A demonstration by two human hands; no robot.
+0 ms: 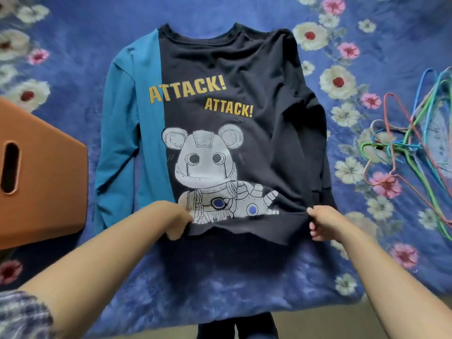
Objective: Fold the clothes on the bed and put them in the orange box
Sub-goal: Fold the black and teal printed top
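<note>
A: Sweatshirt (220, 99)?
B: Face up, spread on the bed (73, 33), orange box (49, 172) just left of it.
A: Grip?
B: Left hand (176, 221) and right hand (322, 223) each pinch the bottom hem, lifted slightly. Hangers (411, 143) piled far right.

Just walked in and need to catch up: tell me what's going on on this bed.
A person is folding laundry. Both hands, left hand and right hand, pinch the bottom hem of a dark sweatshirt with a teal sleeve, spread print-up on the floral bedspread. The orange box waits at left; wire hangers lie at right. No fold shows yet.
</note>
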